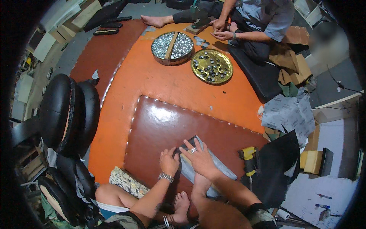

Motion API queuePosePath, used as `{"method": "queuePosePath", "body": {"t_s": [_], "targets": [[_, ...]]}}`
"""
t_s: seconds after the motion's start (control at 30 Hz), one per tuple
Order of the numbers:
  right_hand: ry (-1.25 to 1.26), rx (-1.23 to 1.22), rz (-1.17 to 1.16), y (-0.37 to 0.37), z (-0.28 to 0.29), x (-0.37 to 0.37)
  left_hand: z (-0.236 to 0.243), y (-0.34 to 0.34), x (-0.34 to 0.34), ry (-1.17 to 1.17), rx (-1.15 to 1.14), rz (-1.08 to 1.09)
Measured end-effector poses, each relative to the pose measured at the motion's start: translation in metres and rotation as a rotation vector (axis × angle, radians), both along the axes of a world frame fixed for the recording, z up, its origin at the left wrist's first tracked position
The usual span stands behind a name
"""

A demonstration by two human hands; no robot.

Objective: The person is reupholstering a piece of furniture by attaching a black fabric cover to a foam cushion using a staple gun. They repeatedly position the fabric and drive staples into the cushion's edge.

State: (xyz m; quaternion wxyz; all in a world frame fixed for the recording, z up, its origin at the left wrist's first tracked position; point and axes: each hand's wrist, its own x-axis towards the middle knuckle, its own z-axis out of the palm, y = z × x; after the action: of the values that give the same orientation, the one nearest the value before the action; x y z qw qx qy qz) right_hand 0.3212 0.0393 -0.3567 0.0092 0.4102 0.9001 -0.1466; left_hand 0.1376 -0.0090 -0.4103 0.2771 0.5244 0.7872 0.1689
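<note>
A long piece of black leatherette with a grey backing (225, 168) lies slantwise on the brown padded mat, partly folded over something pale. My right hand (199, 158), with a ring, lies across its upper part, fingers spread and pressing flat. At its left edge, my left hand (169, 163), wearing a wristwatch, has its fingers bent and thumb drawn in at the black edge; the fingertips are partly hidden. My bare foot (201, 185) rests on the piece below my right hand. A yellow and black staple gun (249, 158) lies on the mat to the right.
A speckled foam block (127, 184) lies by my left knee. Black round cushions (56, 112) stack at left. Ahead are a round tin of metal buttons (163, 45) and a gold tray (222, 68). Another person (263, 19) sits beyond, hands together. Black sheet scraps (280, 168) lie right.
</note>
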Motion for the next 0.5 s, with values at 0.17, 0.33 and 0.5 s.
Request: {"method": "queuePosePath", "body": {"t_s": [0.17,0.33,0.5], "targets": [[-0.234,-0.082,-0.083,-0.004,-0.024,-0.016,-0.009,-0.002,0.001,-0.08,0.089,0.049],[-0.288,-0.017,-0.09,-0.009,-0.032,-0.012,-0.016,-0.009,0.006,-0.342,0.166,0.152],[-0.282,-0.068,-0.103,-0.008,-0.028,-0.011,-0.008,-0.014,0.015,-0.353,0.146,0.237]]}}
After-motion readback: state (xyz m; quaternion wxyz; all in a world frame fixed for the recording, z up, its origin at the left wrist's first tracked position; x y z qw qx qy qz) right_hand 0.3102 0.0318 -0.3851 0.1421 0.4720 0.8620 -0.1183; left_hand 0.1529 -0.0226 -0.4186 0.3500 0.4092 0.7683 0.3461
